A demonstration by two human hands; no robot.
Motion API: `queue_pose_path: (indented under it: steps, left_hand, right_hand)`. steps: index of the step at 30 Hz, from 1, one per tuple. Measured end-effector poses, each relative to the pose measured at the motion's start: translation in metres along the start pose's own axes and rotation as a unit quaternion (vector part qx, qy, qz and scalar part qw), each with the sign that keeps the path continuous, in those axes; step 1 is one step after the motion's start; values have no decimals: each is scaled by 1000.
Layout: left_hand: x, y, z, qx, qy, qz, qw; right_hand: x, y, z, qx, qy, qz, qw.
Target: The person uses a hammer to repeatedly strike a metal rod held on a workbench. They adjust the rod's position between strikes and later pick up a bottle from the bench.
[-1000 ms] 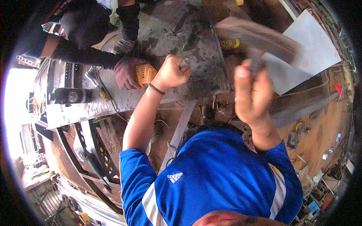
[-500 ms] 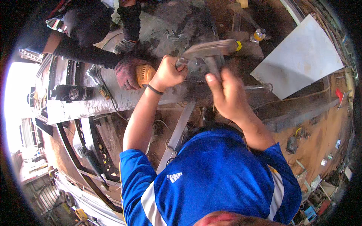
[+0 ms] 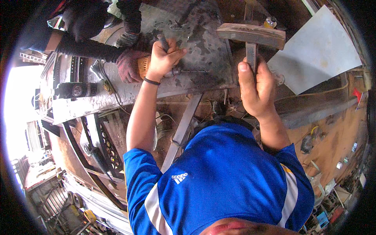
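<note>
While the R hand is clenched round the handle of the hammer, head mostly past the R edge of the metal-topped table, the L hand grips a short metal rod over the table, in from its near edge. For a good strike I'd seat the rod's tip firmly 1st, keep L fingers well below its top & hit sq. w/ short blows; b/c a co-worker's gloved hand & orange power tool sit right beside the L wrist, check they're clear. Vs. 0.5 s ago: hammer's farther R, away from the rod, & less blurred; L hand has shifted L & away from the near edge, thumb now sticking out.
</note>
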State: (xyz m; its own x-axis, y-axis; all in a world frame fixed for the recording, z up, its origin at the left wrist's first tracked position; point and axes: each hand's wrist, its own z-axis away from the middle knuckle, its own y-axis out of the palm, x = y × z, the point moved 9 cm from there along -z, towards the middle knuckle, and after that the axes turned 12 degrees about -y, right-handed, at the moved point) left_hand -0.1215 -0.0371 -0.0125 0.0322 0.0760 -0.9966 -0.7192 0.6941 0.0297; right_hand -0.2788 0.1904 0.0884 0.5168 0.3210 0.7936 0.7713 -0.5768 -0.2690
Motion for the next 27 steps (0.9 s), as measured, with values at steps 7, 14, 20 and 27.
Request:
queue_pose_path:
  steps: [7, 14, 20, 27]
  left_hand:
    - [-18, 6, 11, -24, 64, -118, 991]
    - [-21, 11, 36, -58, 124, -145, 980]
    - [-30, 18, 42, -73, 184, -195, 961]
    - [-33, 25, 36, -67, 184, -234, 952]
  right_hand:
    - [7, 12, 7, 23, -48, 13, 999]
    - [19, 32, 6, 99, -26, 57, 993]
    - [83, 41, -12, 52, -165, 57, 983]
    - [55, 70, -5, 163, -95, 206, 960]
